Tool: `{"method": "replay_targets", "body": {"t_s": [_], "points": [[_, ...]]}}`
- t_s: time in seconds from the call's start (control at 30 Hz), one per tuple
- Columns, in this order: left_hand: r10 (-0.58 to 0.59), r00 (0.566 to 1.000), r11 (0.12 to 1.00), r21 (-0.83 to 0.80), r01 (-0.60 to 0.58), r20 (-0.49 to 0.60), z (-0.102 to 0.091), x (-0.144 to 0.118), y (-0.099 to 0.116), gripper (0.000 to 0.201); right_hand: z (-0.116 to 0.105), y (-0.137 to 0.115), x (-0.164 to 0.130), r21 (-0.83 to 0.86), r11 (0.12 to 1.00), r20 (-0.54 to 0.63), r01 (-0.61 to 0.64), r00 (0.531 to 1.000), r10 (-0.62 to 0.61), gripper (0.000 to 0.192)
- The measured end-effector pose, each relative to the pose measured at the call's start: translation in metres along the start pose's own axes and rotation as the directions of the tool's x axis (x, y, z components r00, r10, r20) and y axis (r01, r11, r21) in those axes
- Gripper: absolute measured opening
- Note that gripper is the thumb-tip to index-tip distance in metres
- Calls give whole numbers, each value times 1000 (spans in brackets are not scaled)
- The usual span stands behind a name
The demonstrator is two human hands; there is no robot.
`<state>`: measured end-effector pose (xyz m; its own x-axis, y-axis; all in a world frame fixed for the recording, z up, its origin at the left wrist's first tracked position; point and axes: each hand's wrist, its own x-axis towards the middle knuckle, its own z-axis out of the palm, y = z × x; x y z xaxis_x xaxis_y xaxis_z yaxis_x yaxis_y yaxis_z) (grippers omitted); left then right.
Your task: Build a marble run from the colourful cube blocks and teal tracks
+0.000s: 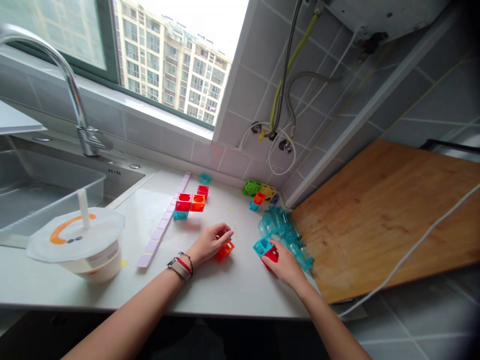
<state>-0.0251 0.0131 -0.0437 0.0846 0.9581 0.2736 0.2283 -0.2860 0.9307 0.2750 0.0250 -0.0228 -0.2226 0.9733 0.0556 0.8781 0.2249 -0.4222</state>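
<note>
- Two bare hands work at the front half of the white kitchen counter [225, 285], between the steel sink [33, 190] at its left end and the wooden cutting board [378, 220] at its right end.
- Left hand [210, 243], with bracelets at the wrist, has its fingers curled down onto an orange translucent plastic cube [224, 250], pinching its top; the cube rests on the counter.
- Right hand [285, 262] lies with fingers loosely bent over a red translucent cube [271, 255] that touches a teal translucent cube [261, 245]; whether it truly grips the red one I cannot tell.
- Built so far, judging by what lies joined: a small cluster of red, orange and teal cubes [190, 202] sits toward the back edge, just beside a long strip of pale lilac tiles [165, 225].
- Left loose: a heap of clear teal curved pieces [281, 227] by the board's near corner, plus green, yellow and orange cubes [258, 190] in the back corner under the hoses, so most pieces appear unjoined.
- One lidded white cup with a straw [80, 240] stands near the front left edge.
</note>
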Motion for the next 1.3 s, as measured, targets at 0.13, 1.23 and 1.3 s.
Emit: {"method": "replay_targets", "body": {"t_s": [0.13,1.23,1.3], "points": [[6,1000,1000,27,-6,14,0,-1,2,36,-8,-2,11,58,997,-30,43,999,-42,59],[-254,966,891,-400,215,-46,8,9,-8,55,-3,-46,368,-75,988,27,132,991,-130,22],[-258,965,888,-404,219,-45,8,9,-9,55,-5,-41,370,-29,991,20,134,991,-134,24]]}}
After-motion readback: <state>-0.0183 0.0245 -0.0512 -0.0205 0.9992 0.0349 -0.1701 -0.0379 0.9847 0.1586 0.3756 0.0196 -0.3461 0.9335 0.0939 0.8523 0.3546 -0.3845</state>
